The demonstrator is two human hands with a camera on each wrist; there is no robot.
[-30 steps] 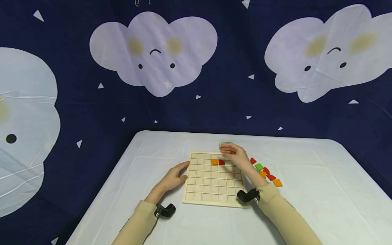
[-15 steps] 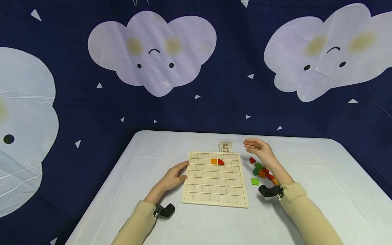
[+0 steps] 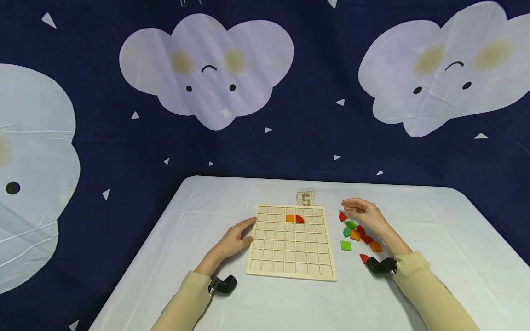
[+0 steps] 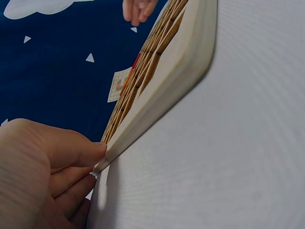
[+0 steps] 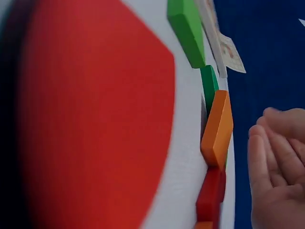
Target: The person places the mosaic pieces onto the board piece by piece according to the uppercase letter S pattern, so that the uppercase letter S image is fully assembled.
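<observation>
A wooden grid board (image 3: 289,248) lies on the table, with an orange square tile (image 3: 290,218) and a red quarter-round tile (image 3: 299,219) side by side in an upper row. My left hand (image 3: 232,240) touches the board's left edge with thumb and fingertips; the left wrist view shows them at its rim. Right of the board, my right hand (image 3: 368,217) hovers over loose tiles, fingers slightly bent and nothing seen in them. Nearest to it are a red tile (image 3: 342,217) and a green tile (image 3: 351,225). In the right wrist view a red tile (image 5: 105,105) looms large, close to the camera.
Behind the board lies a small pattern card (image 3: 306,198) with a gridded figure. Among the loose tiles are a light green square (image 3: 346,246), an orange tile (image 3: 376,247) and a dark green tile (image 3: 347,232). A dark cloud-print cloth (image 3: 314,92) hangs behind the white table (image 3: 215,197).
My right hand has moved from above the board's upper right to the loose tiles on the right, uncovering the card and the board's right side. My left hand has stayed put.
</observation>
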